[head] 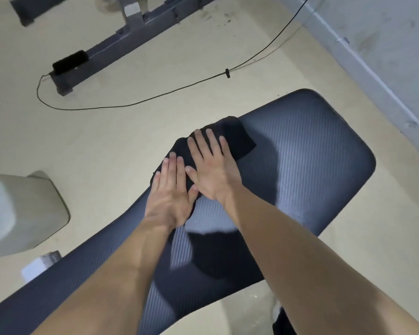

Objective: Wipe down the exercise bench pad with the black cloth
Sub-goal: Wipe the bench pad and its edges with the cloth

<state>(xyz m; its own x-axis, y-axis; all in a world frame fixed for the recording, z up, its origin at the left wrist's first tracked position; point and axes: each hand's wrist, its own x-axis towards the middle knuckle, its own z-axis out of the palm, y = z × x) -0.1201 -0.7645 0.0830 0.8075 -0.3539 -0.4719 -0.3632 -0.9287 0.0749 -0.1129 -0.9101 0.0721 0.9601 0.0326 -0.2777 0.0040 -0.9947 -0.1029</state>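
Observation:
The dark grey ribbed bench pad [319, 155] runs from the lower left up to a wide rounded end at the upper right. A black cloth [237, 136] lies on its left edge, partly hanging over the side. My left hand [171, 197] is pressed flat on the nearer part of the cloth, fingers together and stretched out. My right hand [212, 165] lies flat just beyond it, fingers slightly apart on the cloth's middle. Neither hand grips the cloth; both palms press down. Most of the cloth's middle is hidden under the hands.
A grey metal machine frame [121, 37] lies on the beige floor at the top left, with a black power brick [69, 62] and a thin black cable [155, 97] looping over the floor. A pale grey padded block [22, 211] stands at the left. A wall baseboard [377, 76] runs at the right.

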